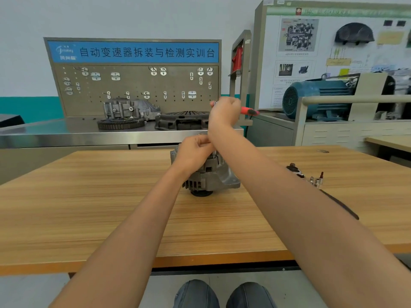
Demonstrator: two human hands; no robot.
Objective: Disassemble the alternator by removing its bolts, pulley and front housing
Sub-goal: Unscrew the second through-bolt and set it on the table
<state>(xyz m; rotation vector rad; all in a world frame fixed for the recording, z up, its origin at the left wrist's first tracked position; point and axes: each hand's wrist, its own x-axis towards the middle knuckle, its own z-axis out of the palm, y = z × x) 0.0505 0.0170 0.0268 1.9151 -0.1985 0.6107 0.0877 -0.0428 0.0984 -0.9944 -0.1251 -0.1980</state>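
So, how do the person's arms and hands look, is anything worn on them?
Both forearms are bare up to the frame edge: no sleeves show. The left hand and right hand wear no gloves, and no watch, ring or bracelet is visible. Fingers are partly hidden.

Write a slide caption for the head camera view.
Left hand steadies the alternator on the table while right hand grips a red-handled tool.

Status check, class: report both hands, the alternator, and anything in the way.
Left hand gripping top of alternator. Right hand raised above, gripping red-handled tool. Alternator standing on wooden table. Loose sockets off to the right, clear.
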